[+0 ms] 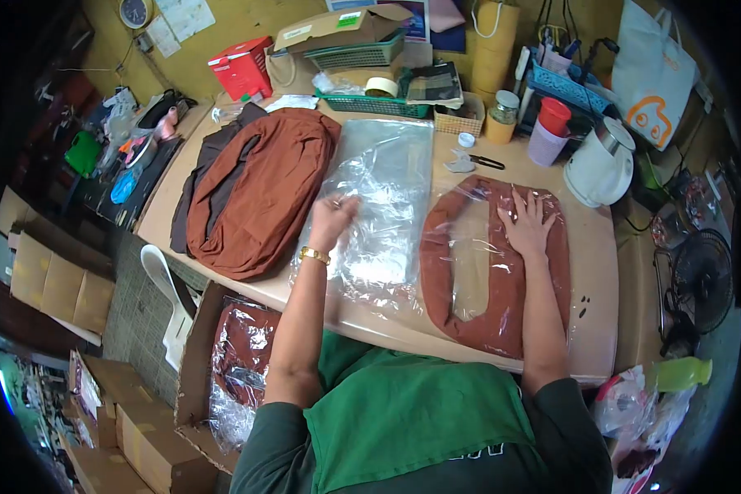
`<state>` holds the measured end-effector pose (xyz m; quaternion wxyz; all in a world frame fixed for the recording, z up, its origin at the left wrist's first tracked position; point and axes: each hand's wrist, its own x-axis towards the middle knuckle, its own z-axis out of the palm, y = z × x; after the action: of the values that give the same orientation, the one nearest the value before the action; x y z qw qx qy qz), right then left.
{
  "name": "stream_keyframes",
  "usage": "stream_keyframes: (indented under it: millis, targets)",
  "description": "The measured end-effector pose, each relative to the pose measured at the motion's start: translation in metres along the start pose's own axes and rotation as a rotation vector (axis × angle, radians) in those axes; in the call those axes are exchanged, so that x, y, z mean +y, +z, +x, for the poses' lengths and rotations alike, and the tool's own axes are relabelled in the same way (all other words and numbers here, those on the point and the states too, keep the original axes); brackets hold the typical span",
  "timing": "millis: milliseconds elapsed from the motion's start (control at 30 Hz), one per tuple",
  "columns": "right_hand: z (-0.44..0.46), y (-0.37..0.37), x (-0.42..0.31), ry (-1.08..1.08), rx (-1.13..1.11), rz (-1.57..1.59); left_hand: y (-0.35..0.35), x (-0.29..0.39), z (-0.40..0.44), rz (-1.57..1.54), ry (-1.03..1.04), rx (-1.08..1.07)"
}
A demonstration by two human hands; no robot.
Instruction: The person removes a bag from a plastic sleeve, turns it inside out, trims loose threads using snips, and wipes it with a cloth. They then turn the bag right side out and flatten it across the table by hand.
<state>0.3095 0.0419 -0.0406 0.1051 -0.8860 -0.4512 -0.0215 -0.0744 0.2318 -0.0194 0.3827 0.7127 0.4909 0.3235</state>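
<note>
Right hand [528, 221] on bagged cloth [504, 284] near table edge [593, 373]

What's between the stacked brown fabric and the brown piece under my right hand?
Clear plastic lies there, with your left hand over it, as the head view shows.

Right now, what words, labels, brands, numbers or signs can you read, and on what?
No text reads clearly.
Clock dial: numerals too small.
Papers near it: too small.
Green label on the cardboard box: too small.
White lettering on the person's green clothing: partly hidden, unreadable.
White bag: orange mark, no readable word.
</note>
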Motion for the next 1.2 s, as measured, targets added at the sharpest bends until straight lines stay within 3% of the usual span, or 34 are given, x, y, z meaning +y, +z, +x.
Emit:
stream_keyframes:
  millis: [33,67,167,200,267,333,400,433,533,600,633,667,733,800,933,1033,1200]
  targets:
    - [0.001,0.002,0.005,-0.021,0.022,-0.012,-0.007,0.002,0.004,-0.285,-0.087,-0.026]
    - [0.002,0.004,0.006,-0.023,0.019,-0.009,-0.010,0.002,0.002,-0.401,0.022,0.170]
    - [0.002,0.004,0.007,-0.042,0.010,-0.041,-0.028,0.002,-0.002,-0.815,-0.023,0.331]
    - [0.002,0.005,0.005,-0.043,0.001,-0.045,-0.026,0.013,-0.014,-0.814,-0.034,0.331]
    - [0.003,0.005,0.003,-0.024,0.015,-0.049,-0.012,0.025,-0.041,-0.377,-0.019,0.185]
    - [0.003,0.004,0.002,-0.022,0.014,-0.052,0.011,0.021,-0.058,0.055,0.207,0.124]
    - [0.004,0.005,0.004,-0.008,0.009,-0.061,0.019,-0.006,-0.058,0.074,0.172,0.101]
    - [0.006,0.008,0.006,-0.028,0.012,-0.036,0.012,0.017,-0.065,-0.243,-0.035,-0.012]
    - [0.016,0.015,0.016,-0.018,-0.049,0.022,0.020,0.006,-0.062,0.236,0.337,0.225]
    - [0.022,0.006,0.020,0.008,-0.110,0.058,0.007,0.048,-0.078,0.537,0.112,0.276]
    - [0.021,-0.011,0.020,0.014,-0.212,0.145,0.008,0.051,-0.079,0.592,0.212,0.381]
    - [0.019,-0.027,0.017,0.017,-0.307,0.234,0.009,0.066,-0.084,0.519,0.336,0.398]
    - [-0.006,-0.047,-0.004,-0.080,-0.147,0.192,0.024,0.090,-0.092,0.634,0.530,0.295]
    - [-0.044,-0.049,-0.040,-0.156,-0.005,0.222,0.056,0.099,-0.102,0.620,0.535,0.093]
    - [-0.103,-0.012,-0.080,-0.266,0.112,0.112,0.096,0.047,-0.083,0.820,0.437,-0.028]
    - [-0.113,-0.003,-0.082,-0.238,-0.024,0.141,0.092,0.030,-0.077,0.864,0.321,-0.061]
    - [-0.109,0.005,-0.079,-0.258,-0.038,0.114,0.088,0.027,-0.070,0.826,0.235,-0.005]
